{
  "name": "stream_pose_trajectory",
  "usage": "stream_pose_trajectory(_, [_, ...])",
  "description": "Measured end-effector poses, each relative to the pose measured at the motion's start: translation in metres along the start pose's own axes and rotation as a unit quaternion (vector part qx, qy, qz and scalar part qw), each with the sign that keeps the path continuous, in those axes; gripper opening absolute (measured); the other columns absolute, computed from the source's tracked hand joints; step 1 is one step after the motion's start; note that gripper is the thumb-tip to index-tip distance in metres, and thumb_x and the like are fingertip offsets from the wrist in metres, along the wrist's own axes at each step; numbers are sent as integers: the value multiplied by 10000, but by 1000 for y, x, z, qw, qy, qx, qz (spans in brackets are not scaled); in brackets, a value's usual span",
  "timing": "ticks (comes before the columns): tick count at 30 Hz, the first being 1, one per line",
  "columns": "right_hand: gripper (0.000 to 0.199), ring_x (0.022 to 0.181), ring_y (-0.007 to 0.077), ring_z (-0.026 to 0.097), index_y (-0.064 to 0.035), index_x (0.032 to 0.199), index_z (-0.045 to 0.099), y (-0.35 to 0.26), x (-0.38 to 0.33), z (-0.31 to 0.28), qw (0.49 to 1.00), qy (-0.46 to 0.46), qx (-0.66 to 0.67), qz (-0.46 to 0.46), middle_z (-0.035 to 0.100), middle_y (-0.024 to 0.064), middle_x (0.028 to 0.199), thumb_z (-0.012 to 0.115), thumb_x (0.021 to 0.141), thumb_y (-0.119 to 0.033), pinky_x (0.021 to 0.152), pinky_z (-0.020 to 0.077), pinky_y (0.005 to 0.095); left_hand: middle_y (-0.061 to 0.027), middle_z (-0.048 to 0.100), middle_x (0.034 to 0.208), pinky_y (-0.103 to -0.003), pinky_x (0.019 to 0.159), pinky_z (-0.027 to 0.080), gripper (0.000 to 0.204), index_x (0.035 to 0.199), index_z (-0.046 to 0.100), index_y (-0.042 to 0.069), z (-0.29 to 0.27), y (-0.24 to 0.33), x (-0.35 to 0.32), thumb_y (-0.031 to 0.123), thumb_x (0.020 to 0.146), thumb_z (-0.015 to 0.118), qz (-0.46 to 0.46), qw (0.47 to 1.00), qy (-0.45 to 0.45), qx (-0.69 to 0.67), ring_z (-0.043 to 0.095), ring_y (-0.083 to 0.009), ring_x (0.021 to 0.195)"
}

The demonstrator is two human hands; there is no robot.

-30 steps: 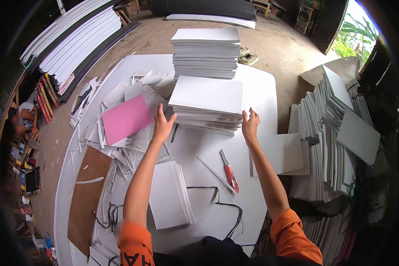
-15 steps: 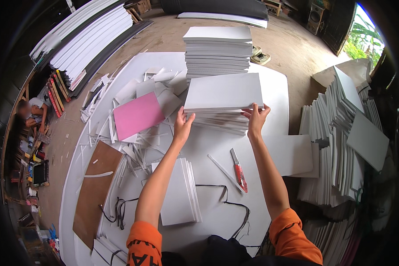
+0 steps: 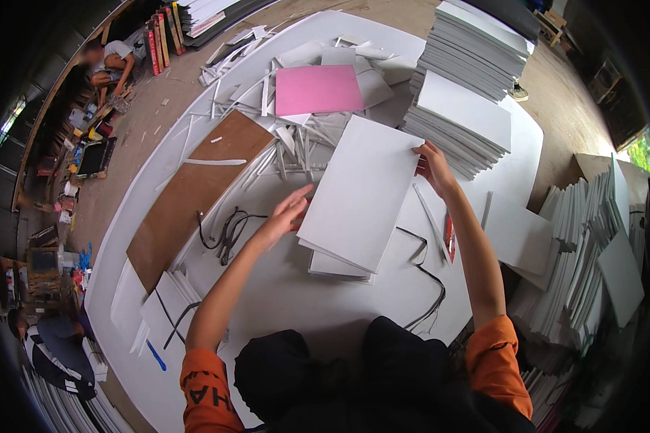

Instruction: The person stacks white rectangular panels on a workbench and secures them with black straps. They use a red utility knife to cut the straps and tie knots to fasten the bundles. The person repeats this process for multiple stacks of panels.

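Note:
A white rectangular foam board [image 3: 372,180], perhaps more than one sheet, slants over a small pile of similar boards [image 3: 332,266] at the table's near middle. My right hand [image 3: 433,167] grips its far right corner, thumb on top. Beside the board's left edge is my left hand [image 3: 285,216], fingers stretched apart, holding nothing. A red-handled box cutter [image 3: 450,238], partly hidden by my right forearm, lies near a thin white strip [image 3: 430,211]. Farther right stands a shorter stack of white boards [image 3: 466,115], in front of a taller stack [image 3: 473,50].
White offcuts surround a pink sheet [image 3: 319,90] on the white table [image 3: 271,307]. A brown board [image 3: 195,206] lies left, near black cords [image 3: 231,231]. Many boards [image 3: 581,260] are piled at the right. One person [image 3: 115,61] crouches far left; another [image 3: 54,353] is lower left.
The board has come from the short stack toward me, over the small pile, and turned lengthwise. My left hand has let go; my right still grips. The view has swung left.

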State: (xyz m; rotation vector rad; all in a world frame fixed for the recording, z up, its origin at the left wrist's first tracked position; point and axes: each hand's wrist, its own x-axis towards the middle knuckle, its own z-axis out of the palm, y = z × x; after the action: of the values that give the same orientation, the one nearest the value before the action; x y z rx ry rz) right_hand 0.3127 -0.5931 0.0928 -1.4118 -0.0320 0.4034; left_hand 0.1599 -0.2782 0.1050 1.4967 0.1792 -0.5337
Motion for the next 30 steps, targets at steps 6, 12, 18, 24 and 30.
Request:
stream_pose_trajectory(6, [347, 670, 166, 574, 83, 1036, 477, 81, 21, 36, 995, 45, -75, 38, 570, 134, 829, 516, 823, -188, 598, 472, 287, -82, 535, 1070, -262, 774, 438, 474, 1252, 401, 7, 19, -94, -17, 142, 827, 564, 81, 981, 132, 114, 520, -132, 891])
stream_pose_trajectory(12, [377, 636, 177, 580, 100, 978, 526, 106, 24, 42, 982, 73, -167, 42, 591, 142, 785, 578, 810, -233, 574, 477, 272, -129, 431, 1130, -276, 715, 471, 453, 1230, 433, 27, 17, -127, -11, 120, 812, 580, 164, 931, 190, 264, 540, -191, 900])
stream_pose_trajectory(18, [383, 765, 152, 533, 22, 1041, 531, 97, 13, 16, 952, 156, -263, 16, 550, 102, 900, 542, 846, -308, 623, 482, 282, -145, 333, 1197, -375, 885, 389, 588, 1296, 324, 70, 27, -91, -3, 186, 792, 604, 177, 840, 217, 465, 399, -295, 1066])
stream_pose_trajectory(24, [300, 953, 213, 419, -35, 1121, 490, -16, -22, -78, 817, 476, -240, -219, 427, 134, 1087, 459, 887, -219, 805, 393, 317, -157, 378, 1174, -371, 940, 315, 550, 1261, 326, 33, 57, 25, 130, 224, 810, 577, 290, 889, 156, 317, 373, -280, 1110])
stream_pose_trajectory(30, [509, 1149, 360, 301, 66, 1243, 348, -13, -13, -200, 827, 485, -278, -61, 379, 235, 1238, 421, 888, -292, 966, 274, 419, -190, 331, 1277, -384, 979, 277, 621, 1289, 274, 2, 138, 80, 280, 286, 817, 562, 314, 898, 155, 268, 342, -308, 1172])
